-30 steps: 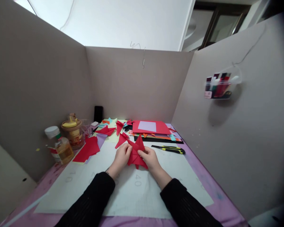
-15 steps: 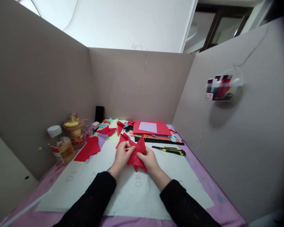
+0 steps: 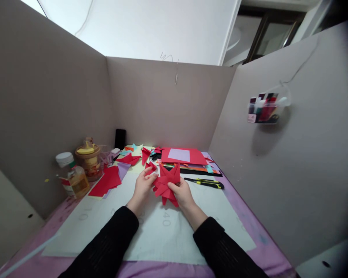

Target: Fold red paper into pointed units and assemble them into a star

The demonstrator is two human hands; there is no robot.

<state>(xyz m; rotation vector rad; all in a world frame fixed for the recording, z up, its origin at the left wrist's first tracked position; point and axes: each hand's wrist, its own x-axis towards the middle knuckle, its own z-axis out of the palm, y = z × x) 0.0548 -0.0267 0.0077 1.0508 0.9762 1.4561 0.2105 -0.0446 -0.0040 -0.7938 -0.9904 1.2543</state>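
A red folded paper piece with several points (image 3: 167,184) is held above the white sheet (image 3: 150,239). My right hand (image 3: 183,193) grips its right side, thumb on top. My left hand (image 3: 143,187) is at its left edge, with thumb and fingers close together near another red folded piece (image 3: 151,166); whether the fingers pinch any paper is too small to tell.
Red sheets (image 3: 108,179) lie at the left beside a bottle (image 3: 79,181) and a lidded jar (image 3: 89,162). Behind are folded papers (image 3: 129,158) and a red stack (image 3: 198,156). Two black-yellow cutters (image 3: 205,183) lie at the right.
My left hand has shifted left, its thumb off the front of the red folded piece, so more of the piece shows. My right hand keeps its grip. The view has shifted slightly.
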